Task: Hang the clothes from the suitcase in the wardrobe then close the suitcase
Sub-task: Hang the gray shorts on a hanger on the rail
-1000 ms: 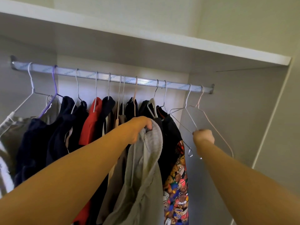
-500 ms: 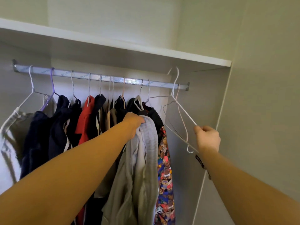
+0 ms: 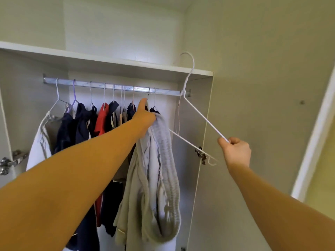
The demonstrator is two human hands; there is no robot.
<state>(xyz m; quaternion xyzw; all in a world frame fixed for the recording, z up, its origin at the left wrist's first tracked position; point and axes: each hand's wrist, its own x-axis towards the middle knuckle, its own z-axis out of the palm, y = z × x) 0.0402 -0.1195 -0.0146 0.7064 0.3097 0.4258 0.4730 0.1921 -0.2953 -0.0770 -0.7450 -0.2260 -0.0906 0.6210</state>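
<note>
My left hand [image 3: 145, 115] grips a grey garment [image 3: 159, 178] by its top and holds it up in front of the wardrobe rail [image 3: 116, 87]; the cloth hangs down in folds. My right hand [image 3: 234, 151] pinches the shoulder of a white wire hanger [image 3: 199, 115], which is off the rail and tilted, its hook up near the shelf edge. Several clothes hang on the rail: a pale one [image 3: 40, 140], dark blue ones [image 3: 79, 124] and a red one [image 3: 102, 120]. The suitcase is out of view.
A white shelf [image 3: 101, 60] runs above the rail. The wardrobe's right side panel [image 3: 208, 105] carries a metal hinge [image 3: 200, 154]; another hinge [image 3: 10, 160] sits at the left. One more empty hanger [image 3: 178, 115] hangs at the rail's right end. A door frame [image 3: 315, 133] stands at far right.
My right hand has lifted the white hanger off the rail and drawn it out to the right, past the side panel. My left hand keeps the grey garment raised; the view has pulled back.
</note>
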